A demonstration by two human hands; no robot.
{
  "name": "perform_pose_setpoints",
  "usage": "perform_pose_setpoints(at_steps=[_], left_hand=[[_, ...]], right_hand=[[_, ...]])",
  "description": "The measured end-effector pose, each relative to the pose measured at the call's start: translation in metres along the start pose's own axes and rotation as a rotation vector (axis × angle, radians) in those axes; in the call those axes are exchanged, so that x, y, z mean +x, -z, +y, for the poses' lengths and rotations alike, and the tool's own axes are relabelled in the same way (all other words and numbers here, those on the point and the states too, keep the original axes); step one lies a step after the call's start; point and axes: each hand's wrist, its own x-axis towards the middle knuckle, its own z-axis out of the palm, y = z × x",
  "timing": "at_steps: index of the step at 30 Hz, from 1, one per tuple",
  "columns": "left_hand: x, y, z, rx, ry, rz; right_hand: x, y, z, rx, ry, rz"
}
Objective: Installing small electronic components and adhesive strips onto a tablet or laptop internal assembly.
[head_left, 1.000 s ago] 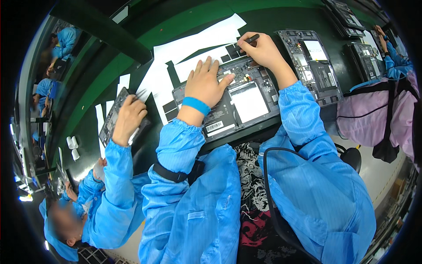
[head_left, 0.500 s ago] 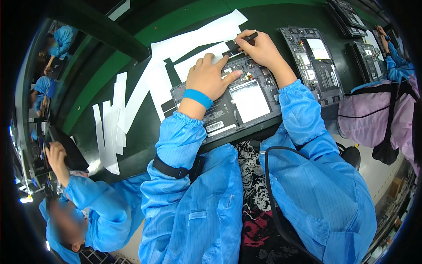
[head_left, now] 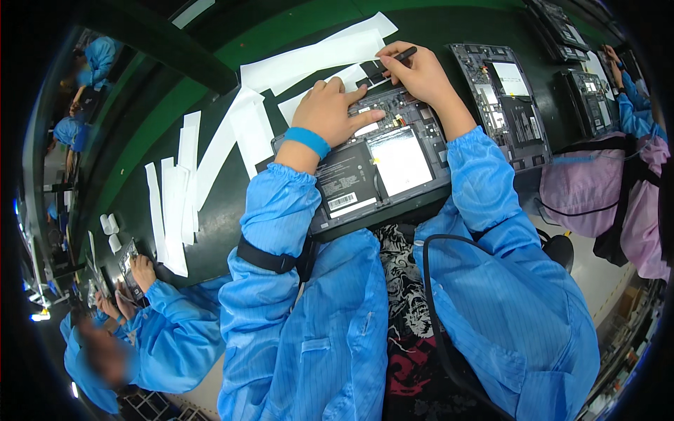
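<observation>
Right hand (head_left: pixel 421 76): closed, thumb and fingers pinched around a slim black pen-like tool (head_left: pixel 403 56), slanted, its lower end near the upper edge of an opened laptop base. Left hand (head_left: pixel 326 112): not gripping; fingers spread, palm down, laid over the upper left of that base, thumb and forefinger extended; exact fingertip contact unclear. Blue band (head_left: pixel 307 141) at left wrist. Opened laptop base (head_left: pixel 382 154): insides up, on a dark green table (head_left: pixel 217 242), directly before the person. Second opened base (head_left: pixel 509 112): to the right, apart. White strips (head_left: pixel 319 56): beyond and to the left.
</observation>
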Motion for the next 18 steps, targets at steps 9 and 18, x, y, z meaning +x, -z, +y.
perform_pose_setpoints(at_steps=[9,18], left_hand=[[0.007,0.000,-0.006,-0.023,-0.030,-0.073],[0.008,-0.001,-0.011,0.022,-0.111,-0.068]], right_hand=[[0.001,0.001,0.003,0.061,0.035,-0.003],[-0.003,0.001,-0.002,0.061,-0.033,0.000]])
